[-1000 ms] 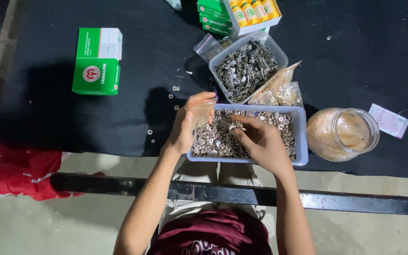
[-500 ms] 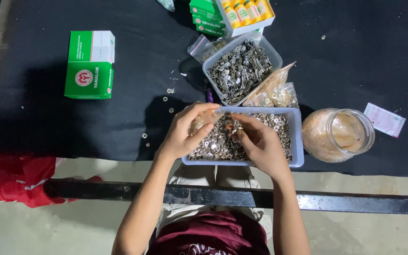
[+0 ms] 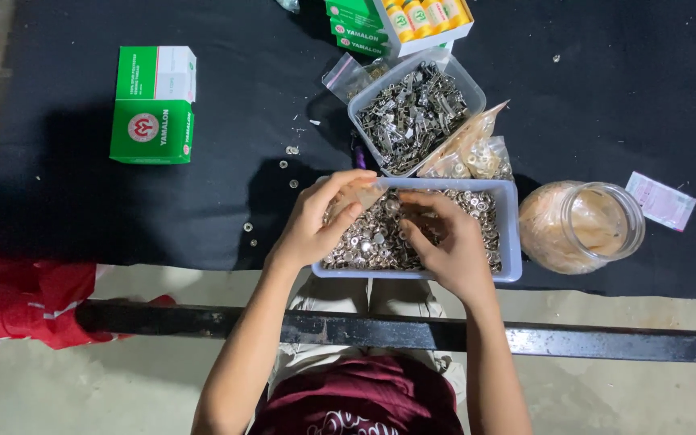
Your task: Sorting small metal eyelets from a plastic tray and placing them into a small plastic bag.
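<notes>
A pale plastic tray [image 3: 511, 242] full of small shiny metal rings and snaps sits at the near edge of the black table. My left hand [image 3: 320, 221] hovers over the tray's left end and pinches a small clear plastic bag [image 3: 358, 196]. My right hand [image 3: 449, 242] is over the tray's middle with its fingers curled, pinching small metal pieces. Whether the pieces go into the bag cannot be told.
Behind the tray stands a second tub [image 3: 470, 84] of darker metal clips, with filled clear bags [image 3: 477, 153] beside it. A clear jar [image 3: 582, 225] lies at the right. A green and white box [image 3: 155, 105] sits at the left. Loose snaps [image 3: 290, 165] dot the table.
My left hand came down from the tray's far left corner to its left end with the bag. My right hand shifted slightly toward the tray's middle.
</notes>
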